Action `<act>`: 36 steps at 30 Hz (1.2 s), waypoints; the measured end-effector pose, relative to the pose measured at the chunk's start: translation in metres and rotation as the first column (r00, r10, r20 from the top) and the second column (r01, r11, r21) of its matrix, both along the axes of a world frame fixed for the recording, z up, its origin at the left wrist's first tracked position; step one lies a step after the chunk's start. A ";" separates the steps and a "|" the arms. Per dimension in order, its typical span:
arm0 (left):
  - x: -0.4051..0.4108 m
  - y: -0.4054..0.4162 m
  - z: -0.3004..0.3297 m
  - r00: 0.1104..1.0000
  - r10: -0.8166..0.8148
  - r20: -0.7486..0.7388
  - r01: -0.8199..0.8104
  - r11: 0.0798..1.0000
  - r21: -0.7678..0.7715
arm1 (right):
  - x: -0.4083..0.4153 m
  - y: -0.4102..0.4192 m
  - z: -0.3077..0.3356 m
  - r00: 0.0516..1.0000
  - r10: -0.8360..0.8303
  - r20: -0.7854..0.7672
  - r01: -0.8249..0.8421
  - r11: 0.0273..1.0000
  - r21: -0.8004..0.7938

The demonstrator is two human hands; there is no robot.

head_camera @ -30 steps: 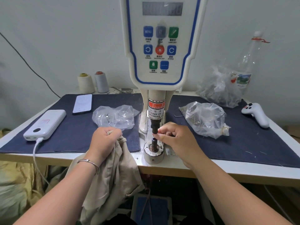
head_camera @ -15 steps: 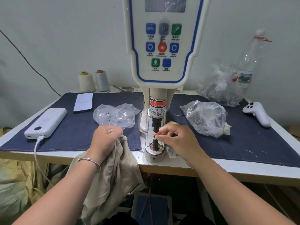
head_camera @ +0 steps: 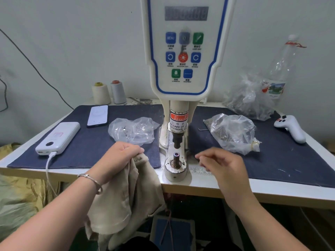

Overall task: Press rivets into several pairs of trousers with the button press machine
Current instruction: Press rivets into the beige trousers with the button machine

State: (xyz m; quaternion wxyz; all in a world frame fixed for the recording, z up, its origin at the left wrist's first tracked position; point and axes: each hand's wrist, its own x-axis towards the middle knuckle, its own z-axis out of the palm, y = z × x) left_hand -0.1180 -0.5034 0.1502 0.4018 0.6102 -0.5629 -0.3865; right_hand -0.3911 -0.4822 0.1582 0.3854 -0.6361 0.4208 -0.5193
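Head view: button press machine (head_camera: 183, 57), white with blue trim and a panel of coloured buttons, upright at the middle of the surface (head_camera: 272, 185); its black upper punch hangs apart above a short post (head_camera: 176, 157) rising from the round base at the front edge. Beige trousers (head_camera: 125, 194), one pair, bunched and draped over the front edge of the surface just left of the base; left hand (head_camera: 119, 156), bracelet on the wrist, fingers curled, grips the top of the fabric. Right hand (head_camera: 223, 163), just right of the base and apart from the post, blurred, fingers loosely bent toward the post; whether they pinch anything cannot be told. Dark blue cloth (head_camera: 90, 147) covers the surface on both sides of the machine. Left side: clear plastic bag (head_camera: 132, 131) near the machine, white power bank (head_camera: 58, 138) with a cable plugged in, phone (head_camera: 97, 115), two thread cones (head_camera: 108, 92) at the back. Right side: fuller plastic bag (head_camera: 232, 133), a further crumpled bag (head_camera: 250, 98) behind it, clear bottle (head_camera: 279, 73) by the wall, white controller (head_camera: 290, 128).
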 end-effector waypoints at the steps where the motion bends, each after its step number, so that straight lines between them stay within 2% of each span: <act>1: 0.004 0.008 0.007 0.997 -0.073 0.009 0.072 0.994 0.077 | -0.001 0.013 -0.001 0.999 0.004 -0.051 -0.007 0.998 -0.055; 4: 0.007 0.034 0.032 0.952 -0.269 -0.143 0.297 0.924 0.240 | 0.010 0.045 0.000 0.988 0.043 -0.150 -0.065 0.987 -0.148; 7: -0.006 0.056 0.059 0.833 -0.411 -0.370 0.506 0.836 0.211 | 0.029 0.065 0.005 0.952 0.117 -0.281 -0.138 0.989 -0.055; 9: -0.018 0.065 0.074 0.765 -0.472 -0.438 0.589 0.789 0.178 | 0.039 0.071 0.012 0.925 0.215 -0.313 -0.204 0.977 0.068; 11: -0.028 0.070 0.083 0.729 -0.525 -0.440 0.634 0.759 0.145 | 0.040 0.069 0.020 0.902 0.378 -0.210 -0.334 0.917 0.216; 14: -0.034 0.074 0.091 0.737 -0.514 -0.440 0.613 0.782 0.113 | 0.022 0.064 0.033 0.856 0.512 -0.069 -0.453 0.809 0.376; 19: -0.028 0.077 0.089 0.751 -0.454 -0.480 0.564 0.818 0.109 | -0.012 0.054 0.043 0.783 0.593 0.187 -0.594 0.625 0.507; 22: -0.027 0.080 0.086 0.778 -0.438 -0.451 0.559 0.810 0.177 | -0.025 0.046 0.053 0.736 0.585 0.341 -0.670 0.552 0.496; 26: -0.021 0.086 0.083 0.779 -0.497 -0.382 0.614 0.727 0.306 | -0.032 0.042 0.060 0.745 0.584 0.322 -0.658 0.564 0.499; 28: -0.019 0.088 0.078 0.791 -0.458 -0.405 0.591 0.742 0.316 | -0.034 0.043 0.062 0.766 0.595 0.243 -0.624 0.598 0.503; 30: -0.019 0.089 0.071 0.773 -0.418 -0.476 0.576 0.777 0.253 | -0.036 0.044 0.062 0.794 0.571 0.210 -0.589 0.635 0.501; 34: -0.031 0.094 0.055 0.663 -0.388 -0.641 0.573 0.814 0.100 | -0.031 0.046 0.055 0.834 0.454 0.314 -0.552 0.687 0.473; 36: -0.042 0.098 0.045 0.651 -0.370 -0.663 0.526 0.849 0.043 | -0.026 0.047 0.049 0.862 0.370 0.347 -0.502 0.721 0.477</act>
